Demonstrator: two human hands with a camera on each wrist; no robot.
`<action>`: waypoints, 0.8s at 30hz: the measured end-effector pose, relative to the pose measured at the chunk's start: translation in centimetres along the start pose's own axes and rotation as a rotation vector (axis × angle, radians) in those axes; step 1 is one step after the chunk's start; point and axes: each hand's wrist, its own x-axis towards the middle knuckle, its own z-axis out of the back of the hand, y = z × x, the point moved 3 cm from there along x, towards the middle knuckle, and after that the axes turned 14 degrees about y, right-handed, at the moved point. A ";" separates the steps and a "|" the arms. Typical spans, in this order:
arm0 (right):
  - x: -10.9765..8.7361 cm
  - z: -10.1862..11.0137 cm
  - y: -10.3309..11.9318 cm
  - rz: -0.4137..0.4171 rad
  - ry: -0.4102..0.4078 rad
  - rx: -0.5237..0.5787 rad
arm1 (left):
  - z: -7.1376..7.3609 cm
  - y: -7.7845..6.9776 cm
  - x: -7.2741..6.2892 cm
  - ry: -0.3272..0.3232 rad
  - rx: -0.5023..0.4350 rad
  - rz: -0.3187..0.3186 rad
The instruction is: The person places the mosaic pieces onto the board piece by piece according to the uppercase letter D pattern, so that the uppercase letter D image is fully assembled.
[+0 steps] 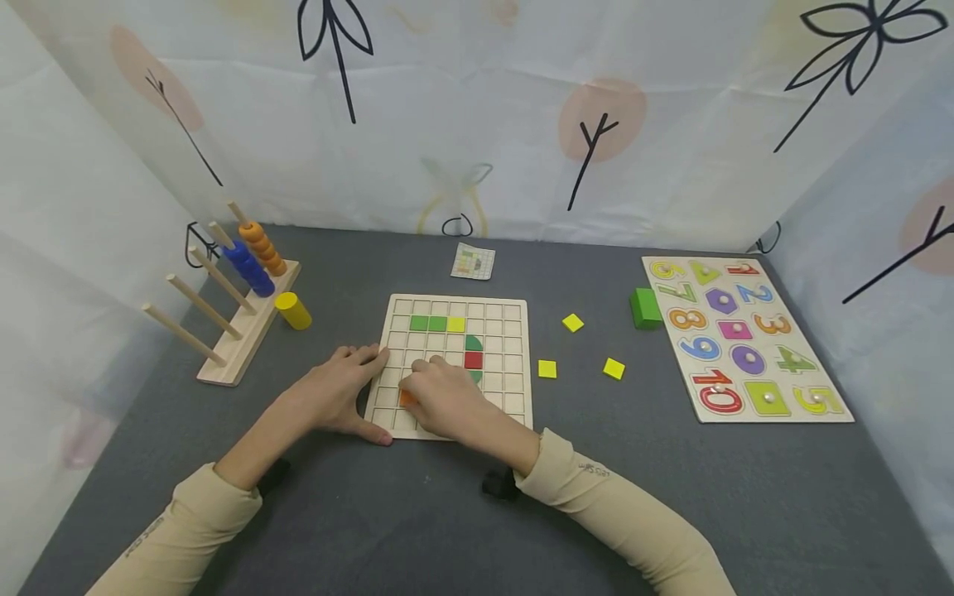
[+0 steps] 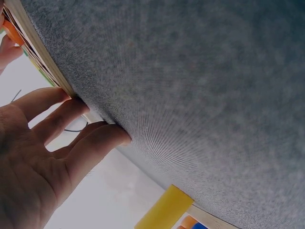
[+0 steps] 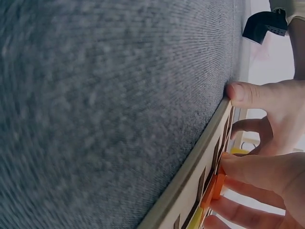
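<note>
A wooden grid board (image 1: pixel 507 331) lies on the dark tabletop in the head view. My left hand (image 1: pixel 335 393) rests at its near left corner, with extended fingers along the left edge and the thumb on the front edge. Over the lower left squares, my right hand (image 1: pixel 450 401) pinches an orange piece (image 3: pixel 219 185) between thumb and fingers; the hand partly hides it. On the board sit green squares (image 1: pixel 428 324), a yellow square (image 1: pixel 455 324), a red square (image 1: pixel 473 360) and a green quarter-round piece (image 1: pixel 473 343). Another green piece (image 1: pixel 475 377) shows beside the right hand.
Three yellow squares, one a tilted tile (image 1: pixel 572 323), lie right of the board. Farther right are a green block (image 1: pixel 645 309) and a number puzzle (image 1: pixel 753 339). A pattern card (image 1: pixel 473 261) lies behind; a pegged bead stand (image 1: pixel 253 331) and yellow cylinder (image 1: pixel 294 310) stand left.
</note>
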 end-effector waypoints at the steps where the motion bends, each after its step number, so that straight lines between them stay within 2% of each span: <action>1: 0.0 0.0 0.0 0.002 -0.003 0.004 | 0.0 0.0 0.0 0.000 0.000 0.001; 16: 0.2 0.0 0.2 -0.010 -0.021 -0.015 | 0.0 0.0 0.0 -0.006 -0.003 -0.006; 24: 0.3 -0.2 0.2 -0.005 -0.012 0.010 | 0.0 -0.1 0.1 -0.003 -0.004 0.002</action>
